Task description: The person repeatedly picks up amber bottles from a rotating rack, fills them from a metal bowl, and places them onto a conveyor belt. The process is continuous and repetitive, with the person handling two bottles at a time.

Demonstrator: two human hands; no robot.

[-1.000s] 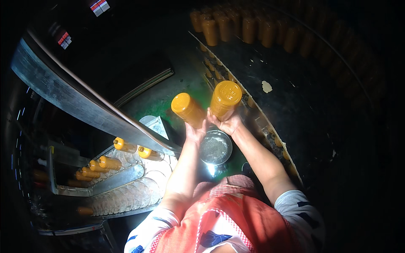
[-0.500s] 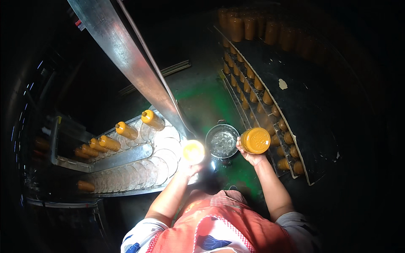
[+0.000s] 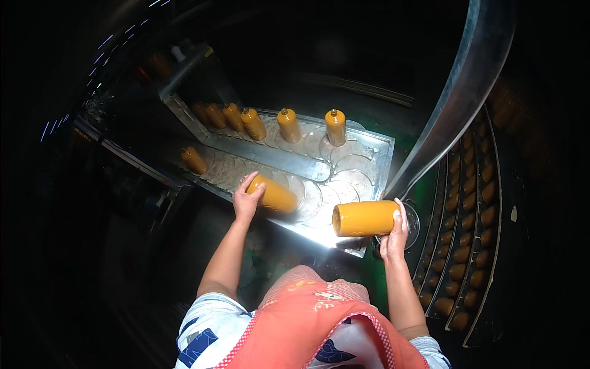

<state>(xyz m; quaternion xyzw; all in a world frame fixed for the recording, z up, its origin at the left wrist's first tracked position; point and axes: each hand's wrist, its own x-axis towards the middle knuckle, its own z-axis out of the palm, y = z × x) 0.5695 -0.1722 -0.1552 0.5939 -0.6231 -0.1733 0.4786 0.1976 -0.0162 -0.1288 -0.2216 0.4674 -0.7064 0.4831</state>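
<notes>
My left hand is closed round one end of a glossy ochre bottle, which leans over the overlapping round plates of a metal conveyor. Whether the bottle's far end touches a plate is hard to tell. In my right hand a second ochre bottle lies sideways, gripped at its right end. It hangs above the brightly lit front right corner of the conveyor, its other end pointing left. Under that hand a round metal basin shows in part.
Several ochre bottles stand along the conveyor's far lane, and one bottle stands on the near lane at left. A metal beam slants down beside the conveyor. Racks of similar brown pieces fill the right side.
The view has swung left toward the conveyor. Both hands have carried their bottles over to it. The right bottle now lies sideways, and the left one has moved further along the near lane.
</notes>
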